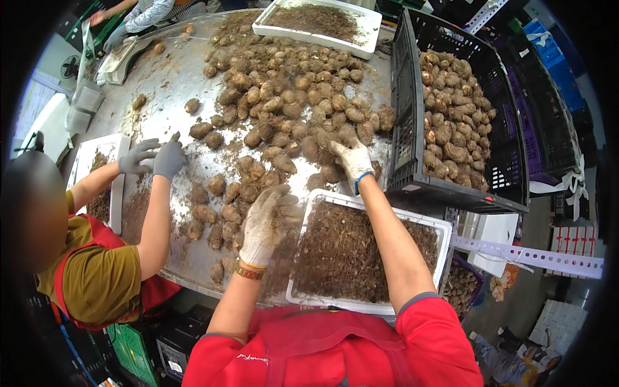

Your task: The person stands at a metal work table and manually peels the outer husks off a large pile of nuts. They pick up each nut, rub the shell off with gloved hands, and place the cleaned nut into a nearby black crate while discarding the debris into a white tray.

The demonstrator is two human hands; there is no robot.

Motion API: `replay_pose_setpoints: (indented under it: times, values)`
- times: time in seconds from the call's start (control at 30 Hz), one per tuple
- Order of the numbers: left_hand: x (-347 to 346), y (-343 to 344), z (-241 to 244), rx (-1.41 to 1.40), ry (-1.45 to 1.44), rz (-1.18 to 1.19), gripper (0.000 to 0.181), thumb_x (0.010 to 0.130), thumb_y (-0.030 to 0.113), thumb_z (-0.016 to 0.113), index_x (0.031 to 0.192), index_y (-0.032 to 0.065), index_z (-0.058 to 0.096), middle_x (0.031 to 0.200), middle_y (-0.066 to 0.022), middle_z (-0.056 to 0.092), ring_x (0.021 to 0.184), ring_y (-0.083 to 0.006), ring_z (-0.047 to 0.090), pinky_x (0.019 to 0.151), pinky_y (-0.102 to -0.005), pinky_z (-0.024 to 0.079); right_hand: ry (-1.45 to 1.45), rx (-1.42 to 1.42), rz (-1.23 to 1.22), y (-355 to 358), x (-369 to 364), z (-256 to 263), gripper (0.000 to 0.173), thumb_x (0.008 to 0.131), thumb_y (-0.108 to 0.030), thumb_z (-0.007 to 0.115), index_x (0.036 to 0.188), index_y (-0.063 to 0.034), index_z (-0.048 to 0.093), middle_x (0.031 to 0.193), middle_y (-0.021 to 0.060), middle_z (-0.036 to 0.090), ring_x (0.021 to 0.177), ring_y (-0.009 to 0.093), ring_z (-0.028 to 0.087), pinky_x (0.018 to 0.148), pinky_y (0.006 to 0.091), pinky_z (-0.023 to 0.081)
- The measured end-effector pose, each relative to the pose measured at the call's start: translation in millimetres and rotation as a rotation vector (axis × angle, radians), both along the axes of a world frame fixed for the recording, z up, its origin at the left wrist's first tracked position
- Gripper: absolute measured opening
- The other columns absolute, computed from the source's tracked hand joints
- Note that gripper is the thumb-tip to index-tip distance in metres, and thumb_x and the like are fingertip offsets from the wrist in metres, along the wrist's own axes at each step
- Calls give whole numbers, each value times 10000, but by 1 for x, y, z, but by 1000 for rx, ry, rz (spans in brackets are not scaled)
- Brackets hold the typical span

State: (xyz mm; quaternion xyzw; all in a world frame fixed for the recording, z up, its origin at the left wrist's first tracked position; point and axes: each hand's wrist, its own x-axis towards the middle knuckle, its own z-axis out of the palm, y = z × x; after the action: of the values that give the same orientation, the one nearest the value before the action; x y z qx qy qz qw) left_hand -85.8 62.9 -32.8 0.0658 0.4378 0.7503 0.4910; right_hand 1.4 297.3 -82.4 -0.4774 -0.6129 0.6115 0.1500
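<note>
Brown, hairy taro corms (290, 96) lie heaped over a metal table (167, 87). My right hand (354, 159), in a white knit glove with a blue cuff, reaches into the near right edge of the heap, its fingertips against corms; whether it grips one is hidden. In a soiled white glove, my left hand (266, 222) is beside a smaller group of corms (229, 208), fingers stretched and close together, with no corm visible in it. Below my right hand sits a white foam tray (309, 232) of brown root fibres and soil (343, 251), partly under my right forearm.
A black plastic crate (411, 169) of corms stands at the right. Another foam tray (372, 38) lies at the far edge. On the left, a co-worker's grey-gloved hands (154, 157) are over the table near a third tray (118, 193); another person works at the far left.
</note>
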Motion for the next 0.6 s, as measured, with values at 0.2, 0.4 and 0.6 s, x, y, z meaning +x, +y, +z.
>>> replay_pose_setpoints:
  times: [0.2,0.4,0.6]
  values:
    - [33,-23,-7,-106,-20,-104,343,972,176,495,1213,-68,503,959,-154,644,738,-202,672,636,-288,584,502,-8,-104,-76,49,96,497,808,-145,688,1231,53,517,1172,209,595,1089,306,588,961,384,496]
    - [39,-49,-1,-150,-17,-94,345,981,205,485,1222,-41,509,966,-137,646,745,-183,667,628,-268,574,-31,1015,-372,-16,134,199,491,785,-277,729,1233,-122,600,1202,132,557,1077,261,579,927,354,492]
    - [27,-55,9,-447,471,-274,281,970,201,488,1157,15,584,979,-118,658,776,-148,644,631,-257,548,-320,1121,-393,-53,177,197,107,807,-174,724,862,-93,681,1112,98,588,942,200,600,796,317,529]
